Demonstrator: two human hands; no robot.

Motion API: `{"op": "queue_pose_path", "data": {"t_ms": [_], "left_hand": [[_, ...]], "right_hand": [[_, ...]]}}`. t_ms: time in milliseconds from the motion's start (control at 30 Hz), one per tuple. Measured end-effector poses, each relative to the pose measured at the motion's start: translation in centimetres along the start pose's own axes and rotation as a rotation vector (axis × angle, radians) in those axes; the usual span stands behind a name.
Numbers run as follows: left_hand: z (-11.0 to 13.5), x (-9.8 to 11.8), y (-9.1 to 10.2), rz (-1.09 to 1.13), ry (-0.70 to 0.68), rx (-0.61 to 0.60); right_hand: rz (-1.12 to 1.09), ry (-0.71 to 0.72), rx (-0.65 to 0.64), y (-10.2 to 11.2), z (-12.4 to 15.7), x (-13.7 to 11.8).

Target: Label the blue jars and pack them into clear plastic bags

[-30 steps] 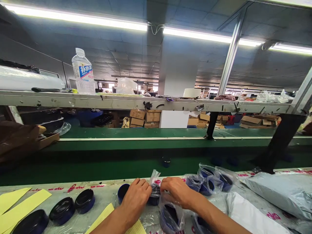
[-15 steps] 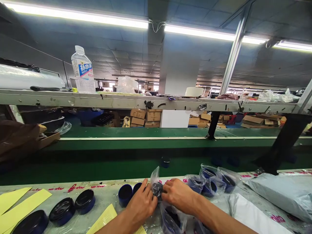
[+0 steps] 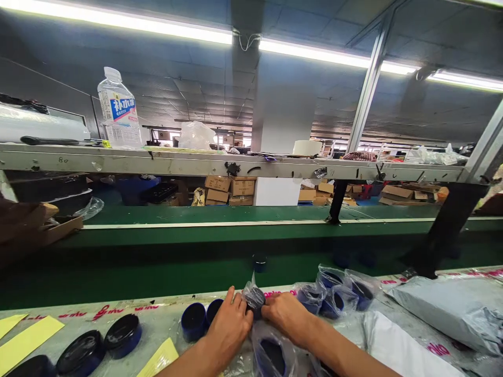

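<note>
Between my two hands is a dark round cap-like piece [image 3: 256, 299] inside a clear plastic bag. My left hand [image 3: 232, 320] closes on its left side, and my right hand [image 3: 283, 314] pinches the right side. Just below lies another bagged blue ring-shaped piece [image 3: 272, 356]. Beside my left hand stand unbagged dark blue round pieces [image 3: 193, 322], one partly hidden by the hand. To the right of my right hand sit several bagged blue pieces [image 3: 332, 306] in a cluster.
More black-and-blue round pieces [image 3: 122, 335] and yellow paper strips [image 3: 33, 345] lie at left. White plastic mailers [image 3: 444, 314] are at right. Beyond runs a green conveyor belt [image 3: 157, 262] with a single round piece [image 3: 259, 263]. A bottle [image 3: 120, 112] stands on the shelf [image 3: 176, 161].
The camera view has shifted slightly to the right. The bagged piece between my hands has tilted, and its bag top sits lower; both hands stay on it.
</note>
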State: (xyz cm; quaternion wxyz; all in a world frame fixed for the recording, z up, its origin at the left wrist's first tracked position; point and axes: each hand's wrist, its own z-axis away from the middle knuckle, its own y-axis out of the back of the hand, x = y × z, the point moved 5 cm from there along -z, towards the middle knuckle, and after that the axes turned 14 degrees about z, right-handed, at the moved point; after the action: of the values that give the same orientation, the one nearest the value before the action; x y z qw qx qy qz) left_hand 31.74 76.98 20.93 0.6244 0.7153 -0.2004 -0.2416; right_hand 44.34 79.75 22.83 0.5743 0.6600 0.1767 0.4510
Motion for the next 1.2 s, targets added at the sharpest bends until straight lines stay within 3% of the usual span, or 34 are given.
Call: {"op": "queue_pose_path", "data": {"t_ms": [300,600,767,933,1100,1200], "left_hand": [[-1.6,-0.4,1.6,0.164,0.185,-0.037],[-3.9,-0.3,1.8,0.243,0.264,-0.057],[-4.6,-0.6,3.1,0.345,0.285,-0.004],[-5.8,-1.4,4.3,0.510,0.346,0.107],[-7.4,-0.9,3.7,0.622,0.414,0.176],[-7.6,-0.6,3.9,0.667,0.431,0.205]], "right_hand": [[-0.273,-0.178,-0.085,1.8,-0.1,1.4],[-0.631,-0.222,-0.233,-0.1,-1.2,2.2],[-0.934,-0.238,-0.309,0.2,-0.6,3.7],[-1.016,-0.411,-0.115,1.0,1.4,7.6],[-0.737,-0.702,0.089,0.9,3.2,9.6],[-0.561,-0.763,0.168,1.4,4.1,9.3]]}}
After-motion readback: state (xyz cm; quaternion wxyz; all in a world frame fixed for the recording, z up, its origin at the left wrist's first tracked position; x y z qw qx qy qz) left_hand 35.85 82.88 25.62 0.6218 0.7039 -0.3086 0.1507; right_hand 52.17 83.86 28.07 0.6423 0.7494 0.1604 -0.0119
